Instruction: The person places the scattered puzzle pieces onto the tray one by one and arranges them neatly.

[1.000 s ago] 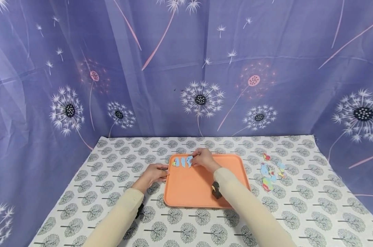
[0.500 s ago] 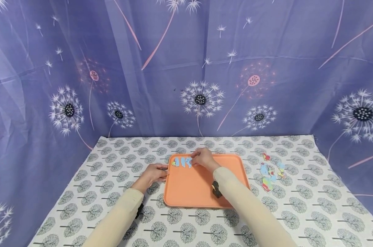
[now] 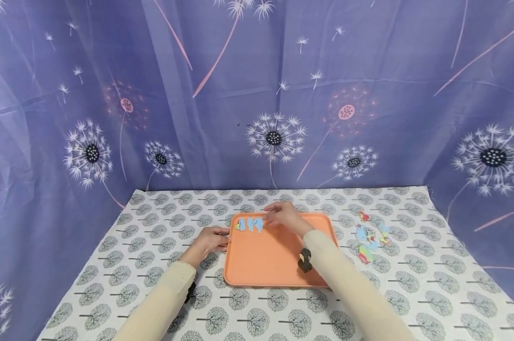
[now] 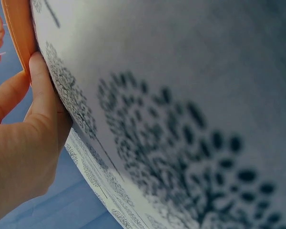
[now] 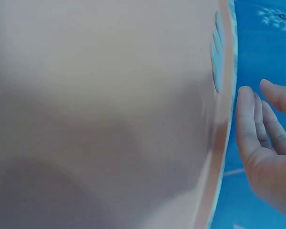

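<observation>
An orange tray lies on the cloth, and my left hand pinches its left edge between thumb and fingers. In the left wrist view the fingertips meet right at the tray's rim. Three light-blue puzzle pieces stand in a row inside the tray's far left corner; the leftmost has some yellow. Just right of them my right hand hovers over the tray's far side with nothing held. In the right wrist view its fingers are loosely extended and thumb apart, close to the row of pieces.
A loose cluster of several colourful puzzle pieces lies on the cloth right of the tray, with a red one behind it. The tree-print cloth covers the table. Purple dandelion curtains close off the back and sides.
My right hand has let go of the third piece and drawn slightly up and to the right. That piece sits closer to its neighbours. My left hand stays at the tray edge.
</observation>
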